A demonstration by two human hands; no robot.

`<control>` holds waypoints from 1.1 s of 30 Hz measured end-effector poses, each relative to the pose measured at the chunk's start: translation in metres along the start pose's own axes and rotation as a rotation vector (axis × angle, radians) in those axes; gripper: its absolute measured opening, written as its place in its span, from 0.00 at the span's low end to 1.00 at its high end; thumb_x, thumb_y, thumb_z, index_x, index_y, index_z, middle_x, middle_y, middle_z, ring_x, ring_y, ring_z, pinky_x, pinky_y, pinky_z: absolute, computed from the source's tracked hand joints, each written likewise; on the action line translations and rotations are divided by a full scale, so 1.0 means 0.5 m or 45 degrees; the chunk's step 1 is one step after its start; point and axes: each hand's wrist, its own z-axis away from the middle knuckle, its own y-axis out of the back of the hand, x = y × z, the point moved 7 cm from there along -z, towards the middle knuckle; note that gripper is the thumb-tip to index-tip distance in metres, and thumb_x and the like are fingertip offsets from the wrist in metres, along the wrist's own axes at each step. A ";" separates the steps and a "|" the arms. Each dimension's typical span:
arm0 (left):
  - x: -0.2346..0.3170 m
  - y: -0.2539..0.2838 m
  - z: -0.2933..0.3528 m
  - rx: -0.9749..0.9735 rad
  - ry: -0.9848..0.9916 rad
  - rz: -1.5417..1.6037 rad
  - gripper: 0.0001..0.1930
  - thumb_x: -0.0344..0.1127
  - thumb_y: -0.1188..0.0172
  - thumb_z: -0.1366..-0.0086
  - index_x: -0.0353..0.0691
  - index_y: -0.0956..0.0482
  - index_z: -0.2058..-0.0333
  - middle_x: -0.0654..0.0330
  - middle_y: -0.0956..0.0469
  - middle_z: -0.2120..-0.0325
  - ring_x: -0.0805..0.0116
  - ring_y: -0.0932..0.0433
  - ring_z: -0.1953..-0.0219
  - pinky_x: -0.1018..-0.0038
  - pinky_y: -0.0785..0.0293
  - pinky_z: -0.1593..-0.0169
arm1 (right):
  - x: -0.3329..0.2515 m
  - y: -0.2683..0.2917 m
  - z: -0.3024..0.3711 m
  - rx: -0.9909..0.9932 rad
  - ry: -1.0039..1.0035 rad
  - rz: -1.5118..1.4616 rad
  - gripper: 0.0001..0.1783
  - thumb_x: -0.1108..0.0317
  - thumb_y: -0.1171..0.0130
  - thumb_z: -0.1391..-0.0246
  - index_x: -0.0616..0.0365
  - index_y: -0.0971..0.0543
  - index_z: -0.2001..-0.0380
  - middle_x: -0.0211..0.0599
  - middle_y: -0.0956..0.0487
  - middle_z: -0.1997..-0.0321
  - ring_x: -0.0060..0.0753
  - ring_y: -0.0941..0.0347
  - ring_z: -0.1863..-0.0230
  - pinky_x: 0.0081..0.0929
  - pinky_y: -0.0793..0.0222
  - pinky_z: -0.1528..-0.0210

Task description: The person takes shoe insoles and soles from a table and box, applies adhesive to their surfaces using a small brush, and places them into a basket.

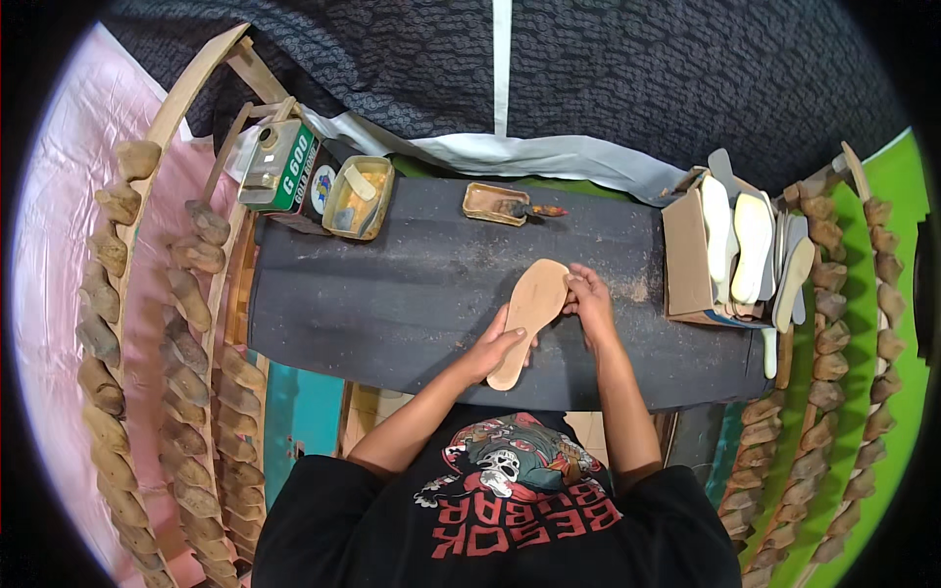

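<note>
A tan shoe insole [529, 312] is held up over the near part of the dark-covered table [412, 284], its wide end pointing away and to the right. My left hand [493, 351] is closed on its narrow heel end, thumb on top and fingers underneath. At the wide end's right edge, my right hand [588, 302] pinches the rim between thumb and fingers. The fingers beneath the insole are partly hidden.
Far left stand a green metal can [284, 167] and a tub [384, 211] with yellowish contents. A small tray [480, 202] with a brush [534, 210] lies at the back. A cardboard box [686, 250] of insoles stands right. Racks of wooden shoe lasts [100, 387] flank both sides.
</note>
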 end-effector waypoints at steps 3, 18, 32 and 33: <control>0.003 0.033 0.019 -0.024 0.054 -0.009 0.29 0.34 0.49 0.25 0.46 0.49 0.30 0.55 0.24 0.60 0.67 0.21 0.66 0.69 0.21 0.60 | -0.030 -0.043 -0.074 0.051 0.040 0.025 0.46 0.61 0.35 0.38 0.72 0.47 0.27 0.37 0.21 0.58 0.21 0.27 0.72 0.22 0.28 0.70; 0.100 0.191 0.095 -0.007 -0.202 0.181 0.26 0.35 0.53 0.24 0.45 0.48 0.31 0.55 0.24 0.61 0.67 0.21 0.68 0.70 0.21 0.62 | -0.157 -0.228 -0.257 0.117 0.355 0.133 0.14 0.59 0.46 0.29 0.60 0.23 0.53 0.33 0.20 0.66 0.18 0.28 0.78 0.20 0.34 0.77; 0.074 0.147 0.047 0.069 -0.222 0.191 0.27 0.42 0.52 0.24 0.44 0.47 0.32 0.55 0.24 0.61 0.66 0.21 0.67 0.68 0.19 0.61 | -0.239 -0.148 -0.200 0.343 0.678 0.792 0.13 0.64 0.41 0.37 0.66 0.19 0.60 0.46 0.14 0.69 0.38 0.17 0.69 0.35 0.23 0.62; 0.072 0.134 0.043 0.063 -0.219 0.188 0.27 0.42 0.52 0.24 0.44 0.47 0.32 0.55 0.24 0.61 0.66 0.21 0.67 0.68 0.19 0.61 | -0.240 -0.144 -0.200 0.315 0.694 0.793 0.13 0.64 0.42 0.36 0.66 0.19 0.60 0.45 0.15 0.69 0.37 0.18 0.69 0.35 0.23 0.63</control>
